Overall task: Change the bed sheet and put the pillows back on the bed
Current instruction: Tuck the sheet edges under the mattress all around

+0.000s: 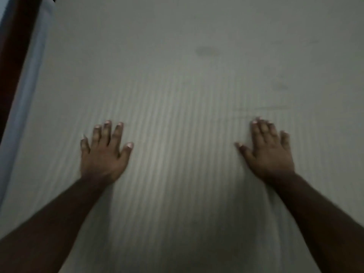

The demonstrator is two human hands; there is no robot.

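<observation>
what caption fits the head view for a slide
Left hand and right hand pressed flat, fingers spread, on the pale striped bed sheet.

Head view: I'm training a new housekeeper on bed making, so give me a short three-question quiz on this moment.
1. True or false: both hands lie flat, fingers spread, on the striped sheet.
2. Which does the left hand hold? A) a pillow B) nothing C) a sheet corner
3. Fill in: the dark smudge on the sheet lies ___ the hands, farther from the person.

Key: 1 true, the right hand is flat too. 2 B. 3 beyond.
</observation>
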